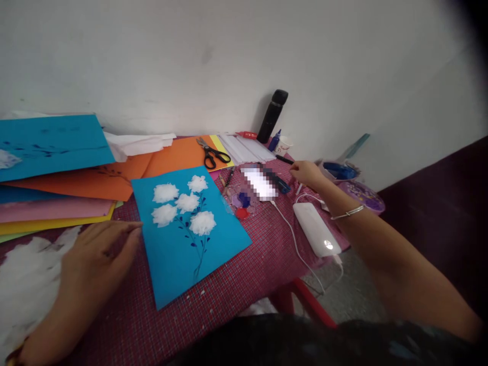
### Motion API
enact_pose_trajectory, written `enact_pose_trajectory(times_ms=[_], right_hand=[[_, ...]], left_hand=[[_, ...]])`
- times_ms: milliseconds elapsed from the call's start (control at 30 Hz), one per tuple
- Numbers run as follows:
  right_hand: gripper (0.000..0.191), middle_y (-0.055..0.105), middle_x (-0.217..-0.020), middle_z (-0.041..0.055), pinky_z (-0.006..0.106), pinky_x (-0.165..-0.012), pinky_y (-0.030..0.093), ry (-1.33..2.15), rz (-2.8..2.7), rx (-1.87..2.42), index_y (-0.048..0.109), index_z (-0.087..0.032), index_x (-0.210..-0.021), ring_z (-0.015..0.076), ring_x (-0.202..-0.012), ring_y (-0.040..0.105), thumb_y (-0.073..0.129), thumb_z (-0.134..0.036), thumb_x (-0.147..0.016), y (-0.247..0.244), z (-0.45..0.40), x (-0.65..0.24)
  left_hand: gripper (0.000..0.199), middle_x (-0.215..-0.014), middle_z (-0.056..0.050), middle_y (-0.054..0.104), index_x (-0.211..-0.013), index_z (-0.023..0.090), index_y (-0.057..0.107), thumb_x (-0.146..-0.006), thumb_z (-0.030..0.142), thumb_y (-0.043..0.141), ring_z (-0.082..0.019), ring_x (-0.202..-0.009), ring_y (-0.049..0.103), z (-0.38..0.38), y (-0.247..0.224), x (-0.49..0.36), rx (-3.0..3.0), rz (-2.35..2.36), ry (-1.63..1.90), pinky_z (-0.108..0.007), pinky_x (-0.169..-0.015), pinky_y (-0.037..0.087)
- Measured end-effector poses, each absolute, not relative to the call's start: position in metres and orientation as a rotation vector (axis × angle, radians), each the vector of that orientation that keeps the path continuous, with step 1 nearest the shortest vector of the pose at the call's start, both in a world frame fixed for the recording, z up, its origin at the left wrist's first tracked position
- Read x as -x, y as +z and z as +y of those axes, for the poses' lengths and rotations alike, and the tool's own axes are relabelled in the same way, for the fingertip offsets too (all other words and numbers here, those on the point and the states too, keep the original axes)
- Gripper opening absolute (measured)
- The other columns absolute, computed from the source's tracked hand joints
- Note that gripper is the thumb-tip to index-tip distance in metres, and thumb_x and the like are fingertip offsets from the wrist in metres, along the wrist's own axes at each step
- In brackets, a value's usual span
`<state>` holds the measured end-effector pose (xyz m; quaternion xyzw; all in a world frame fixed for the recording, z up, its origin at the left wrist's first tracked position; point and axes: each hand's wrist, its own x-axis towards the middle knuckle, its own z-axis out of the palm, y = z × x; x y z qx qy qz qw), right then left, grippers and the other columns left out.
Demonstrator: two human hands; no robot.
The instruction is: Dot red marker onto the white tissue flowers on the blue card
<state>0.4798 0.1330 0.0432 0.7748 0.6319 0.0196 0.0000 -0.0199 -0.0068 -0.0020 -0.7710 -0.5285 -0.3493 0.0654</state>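
My left hand (104, 254) rests at the left edge of a blue sheet (224, 234), its fingers loosely stretched out and holding nothing. On that sheet are several white tissue flowers (203, 223) with dark painted stems and leaves. My right hand (308, 174) reaches to the far right of the table, fingers closed around the end of a black pen-like stick (284, 159). A phone (259, 184) with a bright, blurred screen lies left of my right hand. Beside it is a palette (242, 213) with blue and red paint.
Black scissors (211, 154) lie on orange paper (175, 156). A black bottle (272, 117) stands by the wall, near a paper cup (282, 146). A white power bank (316, 230) with cables is at the right edge. White tissue (30, 279) and stacked coloured sheets (53, 147) lie left.
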Motion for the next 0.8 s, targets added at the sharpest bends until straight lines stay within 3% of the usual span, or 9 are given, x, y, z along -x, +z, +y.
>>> enact_pose_trajectory(times_ms=[233,333,533,633,800], right_hand=[[0.029,0.077,-0.098,0.0124,0.028,-0.075,0.046,0.055,2.072,-2.305,0.076,-0.014,-0.096,0.0235,-0.091,0.069,0.048,-0.022,-0.089,0.035,0.116,-0.467],[0.030,0.077,-0.099,0.0088,0.026,-0.074,0.045,-0.026,2.218,-2.180,0.074,-0.017,-0.104,0.0203,-0.090,0.069,0.047,-0.025,-0.092,0.029,0.091,-0.435],[0.023,0.078,-0.092,0.0026,0.025,-0.074,0.045,-0.178,2.350,-1.933,0.075,-0.026,-0.099,0.0170,-0.083,0.069,0.054,-0.030,-0.090,0.018,0.057,-0.393],[0.028,0.077,-0.098,0.0070,0.028,-0.077,0.046,-0.058,2.231,-2.091,0.074,-0.023,-0.104,0.0206,-0.089,0.069,0.049,-0.031,-0.093,0.026,0.082,-0.417],[0.044,0.067,-0.124,0.0240,0.037,-0.090,0.048,0.197,1.880,-2.433,0.064,-0.007,-0.127,0.0299,-0.111,0.066,0.038,-0.021,-0.095,0.039,0.153,-0.497]], left_hand=[[0.035,-0.088,-0.008,0.073,-0.089,0.020,0.068,-0.098,0.043,0.044,-0.028,-0.083,0.068,-0.005,0.000,0.019,2.337,-1.664,-0.985,-0.042,-0.077,0.053],[0.033,-0.089,-0.006,0.073,-0.090,0.022,0.067,-0.097,0.044,0.044,-0.026,-0.087,0.069,-0.005,0.000,0.018,2.328,-1.724,-0.993,-0.040,-0.080,0.053],[0.029,-0.101,-0.005,0.073,-0.097,0.023,0.067,-0.091,0.045,0.050,-0.024,-0.088,0.069,-0.005,0.000,0.017,2.316,-2.036,-1.121,-0.038,-0.080,0.055],[0.030,-0.101,-0.004,0.073,-0.098,0.024,0.068,-0.090,0.048,0.052,-0.026,-0.091,0.069,-0.005,-0.003,0.019,2.345,-2.066,-1.132,-0.039,-0.082,0.054],[0.025,-0.101,-0.001,0.072,-0.098,0.030,0.067,-0.092,0.048,0.051,-0.027,-0.093,0.069,-0.001,-0.022,0.032,2.377,-2.043,-1.021,-0.041,-0.085,0.053]])
